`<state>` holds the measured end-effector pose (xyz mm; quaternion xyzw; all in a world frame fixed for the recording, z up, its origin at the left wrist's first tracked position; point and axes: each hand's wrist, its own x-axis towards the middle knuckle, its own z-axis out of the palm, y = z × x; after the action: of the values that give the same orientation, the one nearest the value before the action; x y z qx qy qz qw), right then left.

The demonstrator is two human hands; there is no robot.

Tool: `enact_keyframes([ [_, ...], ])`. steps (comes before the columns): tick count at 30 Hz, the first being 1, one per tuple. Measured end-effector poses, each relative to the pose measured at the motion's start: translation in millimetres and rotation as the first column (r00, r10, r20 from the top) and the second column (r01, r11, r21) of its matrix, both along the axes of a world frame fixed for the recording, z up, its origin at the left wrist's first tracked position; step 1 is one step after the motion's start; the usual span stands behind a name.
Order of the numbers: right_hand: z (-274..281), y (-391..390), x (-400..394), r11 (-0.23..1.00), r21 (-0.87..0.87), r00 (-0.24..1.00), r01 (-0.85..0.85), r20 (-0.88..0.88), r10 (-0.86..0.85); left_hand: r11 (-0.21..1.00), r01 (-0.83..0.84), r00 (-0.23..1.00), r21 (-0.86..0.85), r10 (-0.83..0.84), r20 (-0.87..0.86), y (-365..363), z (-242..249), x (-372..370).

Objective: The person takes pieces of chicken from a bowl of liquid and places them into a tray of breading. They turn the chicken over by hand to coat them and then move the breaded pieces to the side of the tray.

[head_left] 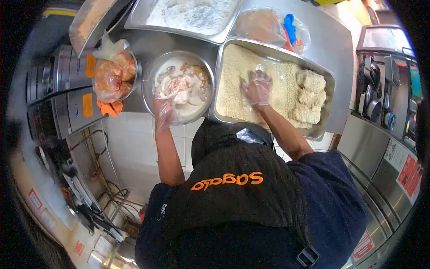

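My left hand (164,111), in a clear plastic glove, reaches into a round metal bowl (146,92) of milky white batter. Its batter-smeared fingers close around a pale, coated piece of chicken (179,88). More pieces lie partly sunk in the liquid. To the right, my right hand (257,89), gloved too, rests with fingers spread on the breadcrumbs (235,65) in a deep rectangular metal tray (329,110); whether something lies under the palm is hidden. Several breaded pieces (311,96) are grouped at the tray's right end.
Left of the batter, a clear bag of raw-looking meat (115,76) sits in another bowl, above an orange cloth (110,108). A tray of white flour (192,15) stands at the back, beside plastic bags (264,27) with a blue object (290,29). Pans (374,105) are racked at right.
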<state>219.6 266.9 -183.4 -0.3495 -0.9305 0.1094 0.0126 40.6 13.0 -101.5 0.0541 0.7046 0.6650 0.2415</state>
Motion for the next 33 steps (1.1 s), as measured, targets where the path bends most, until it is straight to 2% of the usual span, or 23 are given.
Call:
enact_keyframes([
  [2, -7, -3, 5, 0.997, 0.072, 0.999, -0.017, -0.042, 0.021, 0.914, 0.138, 0.960, -0.381, -0.218, -0.176, -10, -2, -2],
  [3, -8, -10, 12, 0.998, 0.056, 0.999, -0.016, -0.031, 0.017, 0.908, 0.145, 0.961, -0.394, -0.223, -0.162, -17, -8, 4],
  [5, -8, 6, 1, 0.999, 0.020, 0.996, -0.047, -0.079, 0.048, 0.987, -0.053, 0.985, -0.149, 0.028, -0.170, 5, -10, 0],
  [6, -18, 19, -5, 0.998, 0.040, 0.995, -0.046, -0.090, 0.049, 0.915, -0.019, 0.943, -0.403, -0.117, -0.310, 9, -7, -3],
  [9, -41, 31, -11, 1.000, 0.014, 0.998, -0.026, -0.062, 0.027, 0.900, 0.010, 0.991, -0.436, -0.068, -0.117, 12, -2, 0],
  [10, -27, 32, -18, 0.996, -0.035, 0.991, 0.087, -0.095, -0.090, 0.895, 0.002, 0.991, -0.446, -0.060, -0.117, 9, -13, -3],
  [11, -20, 28, -21, 0.975, -0.094, 0.971, 0.200, -0.114, -0.210, 0.947, -0.043, 0.993, -0.317, 0.005, -0.119, 3, -28, -4],
  [13, -28, 19, -11, 0.985, -0.047, 0.968, 0.163, -0.184, -0.169, 0.980, -0.056, 0.994, -0.191, 0.036, -0.105, -14, -35, 2],
  [15, -24, 32, -21, 0.993, -0.038, 0.987, 0.112, -0.111, -0.116, 0.922, -0.090, 0.967, -0.377, -0.010, -0.255, -1, -28, -4],
  [16, -23, 30, -18, 0.995, -0.068, 0.995, 0.069, -0.072, -0.074, 0.938, -0.071, 0.953, -0.340, -0.038, -0.302, 0, -27, -7],
  [17, -12, 15, -10, 0.996, -0.072, 0.996, 0.059, -0.069, -0.064, 0.935, -0.080, 0.954, -0.345, -0.029, -0.299, -4, -25, -4],
  [19, 7, -8, -7, 0.988, 0.152, 1.000, -0.012, -0.010, 0.014, 0.908, -0.090, 0.976, -0.409, -0.001, -0.217, -5, -21, -5],
  [20, 9, -6, 3, 0.998, 0.028, 0.986, -0.064, 0.159, 0.059, 0.902, -0.090, 0.978, -0.421, 0.000, -0.209, -2, -5, 1],
  [21, 3, -14, 8, 0.998, 0.010, 0.984, -0.057, 0.169, 0.055, 0.840, -0.097, 0.976, -0.534, -0.025, -0.216, -1, 14, 7],
  [23, -8, -7, -1, 0.988, 0.156, 0.997, 0.004, -0.071, 0.007, 0.786, -0.098, 0.966, -0.611, -0.073, -0.249, 3, 20, 4],
  [24, -9, 3, -6, 0.984, 0.179, 0.996, 0.014, -0.086, 0.002, 0.887, -0.076, 0.955, -0.456, -0.067, -0.289, 0, 6, -2],
  [25, -7, 12, -9, 0.992, 0.120, 0.998, 0.041, -0.046, -0.035, 0.955, -0.054, 0.946, -0.292, -0.044, -0.321, -2, 3, -6],
  [26, -7, 12, -6, 0.997, 0.046, 0.998, 0.064, 0.008, -0.065, 0.940, -0.064, 0.868, -0.335, -0.113, -0.483, -11, 0, -8],
  [28, 24, 8, -2, 0.948, -0.235, 0.975, 0.214, 0.110, -0.193, 0.930, -0.080, 0.874, -0.359, -0.108, -0.474, -15, 13, 0],
  [29, 33, 15, -2, 0.949, -0.231, 0.975, 0.215, 0.100, -0.197, 0.922, -0.084, 0.876, -0.379, -0.113, -0.469, -10, 24, 1],
  [31, 39, 37, 17, 0.666, -0.710, 0.924, 0.228, 0.373, 0.081, 0.903, -0.106, 0.862, -0.416, -0.125, -0.491, -10, 27, 1],
  [32, -28, 51, 39, 0.421, -0.903, 0.988, 0.086, 0.131, 0.077, 0.881, -0.130, 0.848, -0.455, -0.139, -0.511, -10, 30, 0],
  [33, -28, 49, 44, 0.422, -0.902, 0.990, 0.091, 0.127, 0.058, 0.885, -0.115, 0.843, -0.452, -0.154, -0.515, -10, 35, 0],
])
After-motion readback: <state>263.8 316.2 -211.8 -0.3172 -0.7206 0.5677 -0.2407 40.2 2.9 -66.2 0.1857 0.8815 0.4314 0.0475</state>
